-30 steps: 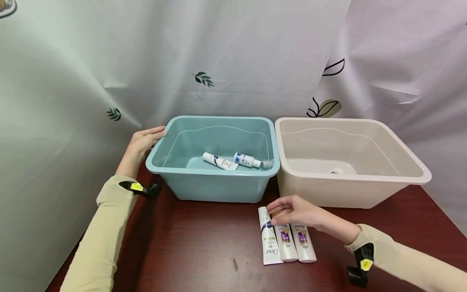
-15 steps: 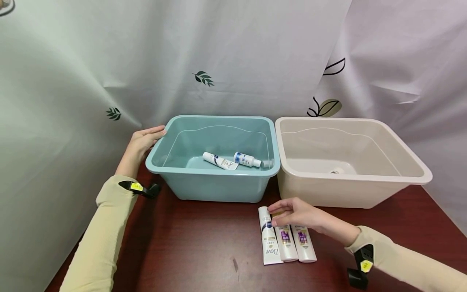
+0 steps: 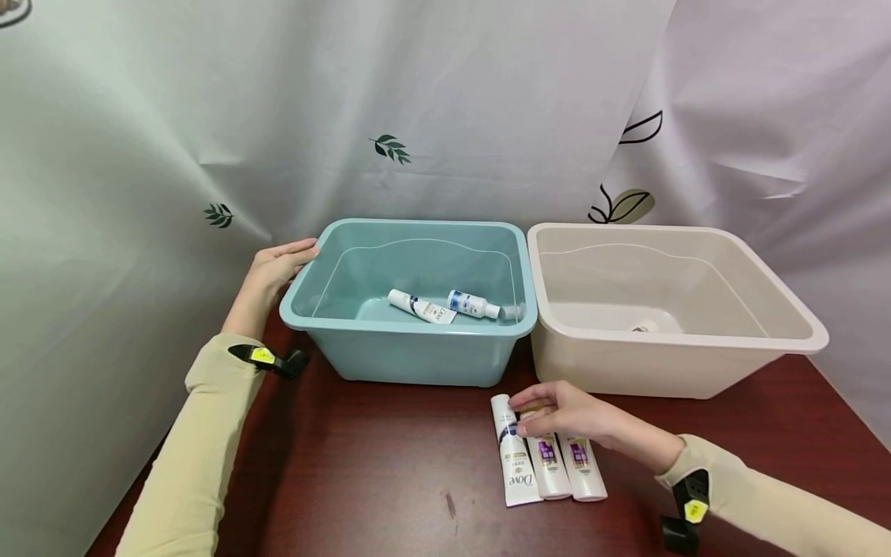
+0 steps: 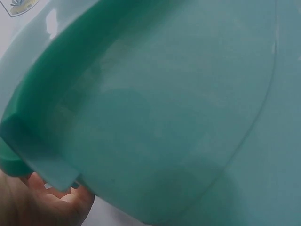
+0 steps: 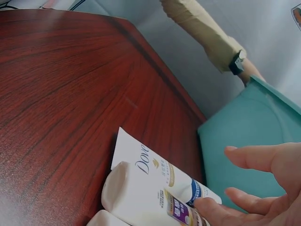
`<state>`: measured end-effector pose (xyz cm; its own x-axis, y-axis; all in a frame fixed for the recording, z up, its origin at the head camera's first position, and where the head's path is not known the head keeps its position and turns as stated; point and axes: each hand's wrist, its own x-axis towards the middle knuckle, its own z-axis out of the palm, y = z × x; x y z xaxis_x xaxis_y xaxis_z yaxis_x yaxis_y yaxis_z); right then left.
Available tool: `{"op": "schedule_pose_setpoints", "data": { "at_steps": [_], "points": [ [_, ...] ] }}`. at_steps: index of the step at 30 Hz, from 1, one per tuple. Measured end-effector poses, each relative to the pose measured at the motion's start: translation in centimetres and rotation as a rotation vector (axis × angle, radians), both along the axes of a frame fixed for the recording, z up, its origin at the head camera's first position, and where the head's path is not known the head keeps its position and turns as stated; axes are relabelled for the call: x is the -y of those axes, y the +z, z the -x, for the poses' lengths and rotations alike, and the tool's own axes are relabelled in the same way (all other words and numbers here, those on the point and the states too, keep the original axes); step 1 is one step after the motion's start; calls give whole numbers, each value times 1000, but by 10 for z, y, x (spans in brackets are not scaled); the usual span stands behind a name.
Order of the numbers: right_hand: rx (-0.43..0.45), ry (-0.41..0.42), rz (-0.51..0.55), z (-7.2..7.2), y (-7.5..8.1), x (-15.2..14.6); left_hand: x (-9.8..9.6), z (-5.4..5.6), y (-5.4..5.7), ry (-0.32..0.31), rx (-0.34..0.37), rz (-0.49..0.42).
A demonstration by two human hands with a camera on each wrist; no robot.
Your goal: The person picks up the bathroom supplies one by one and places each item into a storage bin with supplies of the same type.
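Observation:
At the left end of a teal plastic tub (image 3: 411,360), my left hand (image 3: 274,267) holds the rim, its fingers tucked by the lip in the left wrist view. My right hand (image 3: 571,411) hovers with loosely bent, spread fingers over a row of toiletries lying on the table. Leftmost there is a white Dove squeeze tube (image 3: 518,468); beside it lie a white bottle with a purple label (image 3: 552,472) and a matching bottle (image 3: 583,472). The hand hides the upper ends of these two bottles. Its fingertips overlap the tube in the head view, and nothing is gripped.
Inside the teal tub lie another Dove tube (image 3: 421,306) and a small white-and-blue bottle (image 3: 472,304). A beige tub (image 3: 626,367) stands close against it on the right. Behind both hangs a pale curtain (image 3: 487,116); the table (image 3: 362,464) is dark red wood.
My right hand has sunk very slightly toward the row of toiletries. The left hand stays on the rim, and the tubs and bottles keep their places.

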<state>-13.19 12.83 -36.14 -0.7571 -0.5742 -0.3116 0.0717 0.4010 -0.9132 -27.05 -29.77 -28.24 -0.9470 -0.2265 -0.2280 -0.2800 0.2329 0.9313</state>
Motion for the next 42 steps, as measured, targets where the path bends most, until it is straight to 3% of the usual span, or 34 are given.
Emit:
{"op": "schedule_pose_setpoints", "data": {
  "at_steps": [26, 42],
  "points": [
    [12, 47, 64, 6, -12, 23, 0, 1, 0, 6, 22, -13],
    [-105, 126, -7, 13, -19, 37, -1, 1, 0, 9, 19, -25]
  ]
}}
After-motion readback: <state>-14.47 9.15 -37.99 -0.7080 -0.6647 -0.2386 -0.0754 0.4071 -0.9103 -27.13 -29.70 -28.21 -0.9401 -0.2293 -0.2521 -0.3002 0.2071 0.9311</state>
